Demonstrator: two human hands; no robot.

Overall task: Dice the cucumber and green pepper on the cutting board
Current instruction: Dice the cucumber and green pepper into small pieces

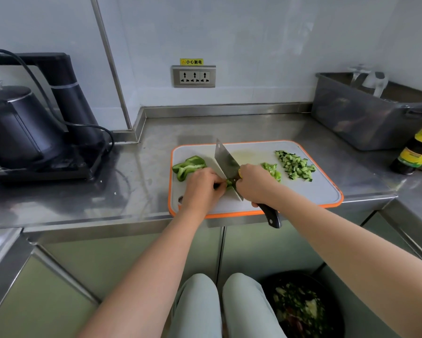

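Right now the left hand (201,189) pinches a pepper strip (229,184) at the front of the cutting board (314,189), left of the diced cucumber (296,165), close against the knife (227,162) gripped in the right hand (253,184), so a slipping strip could bring it down onto a fingertip.

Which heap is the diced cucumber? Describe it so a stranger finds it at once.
Start at the orange-rimmed cutting board on the steel counter and look to its right end. The diced cucumber is the heap nearest that end, right of the cleaver. Unlike the bright green chopped pepper beside it on the left, its cubes show dark skin and pale flesh.
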